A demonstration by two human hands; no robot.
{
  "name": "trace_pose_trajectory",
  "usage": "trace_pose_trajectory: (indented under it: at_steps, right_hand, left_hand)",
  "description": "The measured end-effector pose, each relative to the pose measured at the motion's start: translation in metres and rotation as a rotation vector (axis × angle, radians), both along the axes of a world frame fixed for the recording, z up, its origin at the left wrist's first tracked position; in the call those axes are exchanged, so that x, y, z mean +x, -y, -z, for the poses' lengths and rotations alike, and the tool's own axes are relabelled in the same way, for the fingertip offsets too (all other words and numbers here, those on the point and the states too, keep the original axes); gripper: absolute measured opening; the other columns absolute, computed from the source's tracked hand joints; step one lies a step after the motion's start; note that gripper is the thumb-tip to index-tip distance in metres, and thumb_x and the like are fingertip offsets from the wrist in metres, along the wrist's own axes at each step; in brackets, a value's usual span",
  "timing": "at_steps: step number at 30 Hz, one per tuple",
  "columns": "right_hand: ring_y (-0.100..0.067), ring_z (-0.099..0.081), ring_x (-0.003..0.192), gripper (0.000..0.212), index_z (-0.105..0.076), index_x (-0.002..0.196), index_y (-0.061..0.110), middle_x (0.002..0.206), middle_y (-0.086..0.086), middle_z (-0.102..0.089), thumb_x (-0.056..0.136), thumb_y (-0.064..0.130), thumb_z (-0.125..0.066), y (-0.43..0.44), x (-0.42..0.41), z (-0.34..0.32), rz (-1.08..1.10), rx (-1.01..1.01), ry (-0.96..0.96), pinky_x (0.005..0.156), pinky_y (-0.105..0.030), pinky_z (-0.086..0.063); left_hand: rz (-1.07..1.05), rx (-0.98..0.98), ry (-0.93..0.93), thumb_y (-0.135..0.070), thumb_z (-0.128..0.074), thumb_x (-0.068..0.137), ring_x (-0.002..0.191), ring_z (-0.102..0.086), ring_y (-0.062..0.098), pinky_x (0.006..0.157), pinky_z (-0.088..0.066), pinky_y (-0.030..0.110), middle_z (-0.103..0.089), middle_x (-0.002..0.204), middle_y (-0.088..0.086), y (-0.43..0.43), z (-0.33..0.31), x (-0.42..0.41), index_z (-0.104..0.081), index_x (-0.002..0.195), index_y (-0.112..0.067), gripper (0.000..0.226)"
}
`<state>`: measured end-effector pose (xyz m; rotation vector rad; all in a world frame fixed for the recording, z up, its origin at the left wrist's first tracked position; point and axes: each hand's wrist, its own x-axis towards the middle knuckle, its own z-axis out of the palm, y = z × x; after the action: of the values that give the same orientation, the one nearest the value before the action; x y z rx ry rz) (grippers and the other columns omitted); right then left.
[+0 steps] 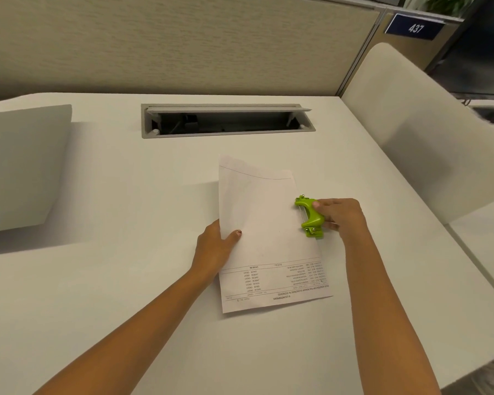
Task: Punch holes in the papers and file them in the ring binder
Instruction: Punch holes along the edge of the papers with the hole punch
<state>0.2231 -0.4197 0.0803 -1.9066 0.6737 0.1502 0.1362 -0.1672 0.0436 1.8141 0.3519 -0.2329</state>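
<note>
A white printed paper (265,238) lies on the white desk (111,280), its text upside down at the near end. My left hand (214,246) grips the paper's left edge, thumb on top. A small green hole punch (310,216) sits over the paper's right edge at about mid-length. My right hand (342,218) holds the punch from the right side, thumb on its handle. No ring binder is in view.
An open grey cable tray (227,119) is sunk into the desk behind the paper. A blurred white object (20,166) stands at the left. A white partition panel (428,132) runs along the right side, a fabric divider (169,44) at the back.
</note>
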Motion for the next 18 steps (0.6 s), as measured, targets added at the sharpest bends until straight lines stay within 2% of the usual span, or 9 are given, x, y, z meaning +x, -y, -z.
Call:
trace_pose_trajectory:
  at_steps: [2,5,6,8,10,13,14,16,18]
  right_hand:
    - [-0.024,-0.062,0.068,0.022,-0.069,0.102,0.001,0.084,-0.016,-0.068,0.082,0.010,-0.074,0.002,0.002,-0.003,-0.015,0.066,-0.065,0.070,-0.034,-0.056]
    - [-0.027,-0.061,0.071,0.030,-0.068,0.103,-0.004,0.088,-0.019,-0.067,0.081,0.014,-0.076,0.001,0.009,0.001,0.029,0.003,-0.150,0.073,-0.037,-0.055]
    - [-0.025,-0.060,0.067,0.031,-0.066,0.102,-0.005,0.084,-0.017,-0.066,0.081,0.016,-0.075,0.001,0.011,0.003,0.042,-0.010,-0.179,0.069,-0.035,-0.055]
    - [-0.018,-0.052,0.058,0.021,-0.064,0.098,0.001,0.072,-0.012,-0.057,0.085,0.015,-0.072,-0.001,0.014,0.001,0.033,0.001,-0.250,0.057,-0.028,-0.049]
    - [-0.016,-0.046,0.056,0.013,-0.061,0.092,0.005,0.068,-0.009,-0.052,0.088,0.015,-0.069,0.001,0.018,0.000,0.032,-0.006,-0.299,0.054,-0.025,-0.044]
    - [-0.018,-0.047,0.060,0.019,-0.061,0.077,0.008,0.071,-0.011,-0.055,0.086,0.022,-0.072,0.003,0.023,0.002,0.012,-0.072,-0.342,0.062,-0.026,-0.044]
    - [-0.019,-0.050,0.065,0.021,-0.067,0.082,0.007,0.076,-0.012,-0.059,0.080,0.025,-0.077,0.005,0.026,0.004,0.016,-0.110,-0.339,0.068,-0.029,-0.045]
    - [-0.021,-0.051,0.071,0.039,-0.072,0.100,0.002,0.082,-0.012,-0.062,0.072,0.027,-0.083,0.010,0.026,0.008,0.018,-0.152,-0.318,0.075,-0.031,-0.046]
    - [-0.020,-0.054,0.068,0.038,-0.073,0.100,0.002,0.083,-0.014,-0.066,0.071,0.025,-0.084,0.012,0.025,0.010,0.005,-0.139,-0.291,0.072,-0.031,-0.048]
  left_hand:
    - [-0.008,0.005,-0.006,-0.030,-0.058,0.091,0.106,-0.061,0.023,0.089,-0.050,0.034,-0.064,0.121,0.000,0.000,-0.001,0.000,-0.055,0.127,-0.018,0.038]
    - [-0.011,0.000,-0.010,-0.029,-0.057,0.091,0.105,-0.061,0.023,0.089,-0.050,0.035,-0.065,0.120,0.000,0.000,-0.001,0.000,-0.055,0.127,-0.018,0.037]
    - [-0.009,0.001,-0.009,-0.029,-0.057,0.091,0.105,-0.062,0.023,0.089,-0.050,0.036,-0.065,0.119,0.000,0.000,-0.001,0.000,-0.055,0.126,-0.018,0.037]
    - [-0.006,0.005,-0.007,-0.029,-0.057,0.092,0.104,-0.062,0.023,0.088,-0.050,0.035,-0.065,0.118,0.000,0.000,-0.002,0.000,-0.056,0.125,-0.018,0.035]
    - [-0.008,0.004,-0.005,-0.028,-0.057,0.092,0.103,-0.062,0.022,0.085,-0.049,0.033,-0.065,0.118,0.000,0.001,-0.002,0.000,-0.056,0.125,-0.019,0.035]
    - [-0.010,0.009,-0.010,-0.029,-0.057,0.092,0.104,-0.061,0.023,0.086,-0.049,0.033,-0.065,0.119,0.000,0.001,-0.003,0.000,-0.055,0.126,-0.018,0.036]
    - [-0.010,0.011,-0.009,-0.028,-0.057,0.092,0.104,-0.061,0.023,0.085,-0.049,0.032,-0.065,0.119,0.001,0.001,-0.003,0.000,-0.055,0.126,-0.018,0.036]
    - [-0.016,0.008,-0.010,-0.027,-0.057,0.092,0.103,-0.061,0.023,0.084,-0.049,0.031,-0.065,0.118,0.001,0.001,-0.004,0.000,-0.055,0.126,-0.017,0.035]
    - [-0.019,0.004,-0.009,-0.027,-0.057,0.092,0.102,-0.062,0.022,0.085,-0.049,0.032,-0.065,0.118,0.001,0.001,-0.003,-0.001,-0.055,0.125,-0.018,0.035]
